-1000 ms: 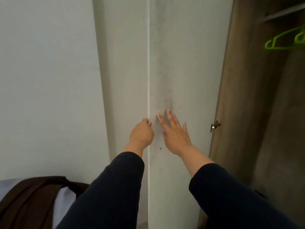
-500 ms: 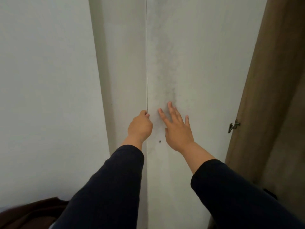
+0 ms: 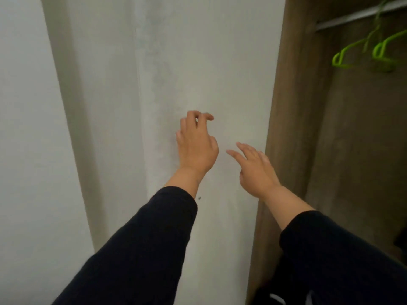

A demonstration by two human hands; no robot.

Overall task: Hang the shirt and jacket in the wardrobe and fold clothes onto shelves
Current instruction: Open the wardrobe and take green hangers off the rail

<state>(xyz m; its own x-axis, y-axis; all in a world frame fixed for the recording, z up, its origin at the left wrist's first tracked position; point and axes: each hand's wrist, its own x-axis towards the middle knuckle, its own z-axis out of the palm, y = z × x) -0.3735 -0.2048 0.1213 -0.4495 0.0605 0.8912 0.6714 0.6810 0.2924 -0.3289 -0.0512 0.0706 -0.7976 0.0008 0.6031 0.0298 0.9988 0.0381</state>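
Observation:
The white wardrobe door (image 3: 198, 62) fills the middle of the view. My left hand (image 3: 196, 144) hovers in front of it with fingers curled and apart, holding nothing. My right hand (image 3: 255, 168) is beside it near the door's right edge, fingers spread and empty. Behind that edge the wardrobe's inside (image 3: 363, 161) shows, brown and dim. Two green hangers (image 3: 374, 51) hang from a rail (image 3: 356, 15) at the top right. No shirt or jacket is in view.
A white wall (image 3: 26, 150) runs down the left side. The brown wardrobe side panel (image 3: 295, 106) stands just right of the door. Something dark with a white stripe (image 3: 273, 298) lies at the bottom, between my sleeves.
Both hands have left the door seam and moved right. My left hand has uncurled from a fist at the seam. The view has turned right, bringing the hangers back; the brown garment at the lower left is gone.

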